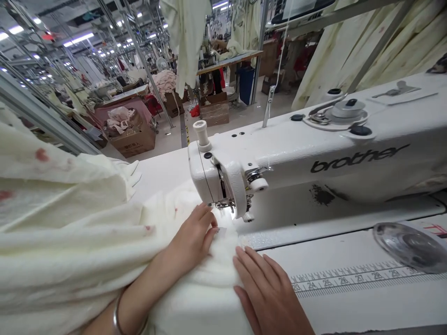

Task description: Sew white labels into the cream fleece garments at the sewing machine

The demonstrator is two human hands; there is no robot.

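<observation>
Cream fabric (87, 260) with small reddish spots spreads over the left of the machine table and runs under the head of a white sewing machine (223, 174). Close beside the lit needle area, my left hand (192, 235) has its fingers bent and thumb drawn in, gripping the fabric. A small pale label-like piece (220, 230) shows by its thumb. My right hand (265, 288) lies flat along the fabric's right edge, fingers stretched out. The fingertips of the left hand partly hide the presser foot.
A printed ruler (344, 278) runs along the table's front right, below a clear round dish-like object (412, 246). Cream cloth (384, 46) hangs behind the machine. Beyond the table stand a cardboard box (134, 139) and other sewing stations.
</observation>
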